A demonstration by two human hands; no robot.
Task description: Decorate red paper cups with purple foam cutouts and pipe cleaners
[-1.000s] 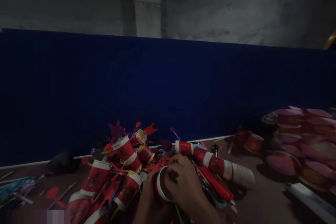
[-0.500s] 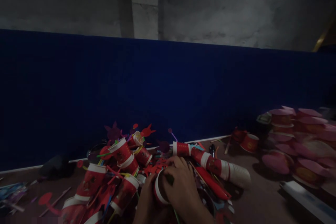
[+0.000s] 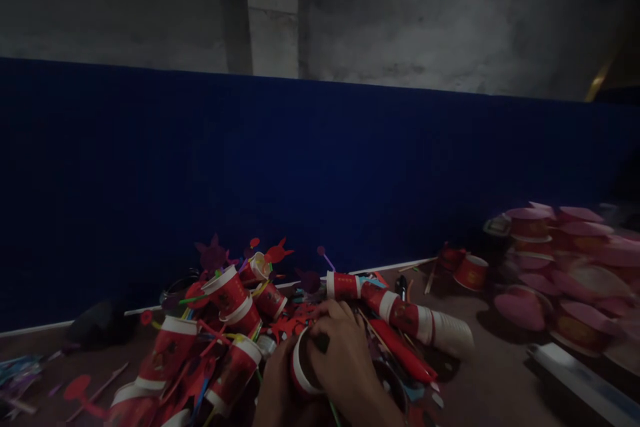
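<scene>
Held cup: the red paper cup (image 3: 299, 368) is between your hands at near center, white rim tilted toward your right hand.
Left hand: yours (image 3: 277, 380) is clamped around the cup's side.
Right hand: yours (image 3: 345, 350) has fingers bent in at its mouth; you can't tell whether they pinch anything.
Right of hands: a line of nested cups (image 3: 410, 317) lies on the surface (image 3: 487, 373).
Left of hands: decorated cups (image 3: 167, 351) lie heaped.
Far right: pink-topped cups (image 3: 583, 317), blurred.

Red cups (image 3: 343, 285) (some nested) lie on the brown surface (image 3: 493, 380).
</scene>
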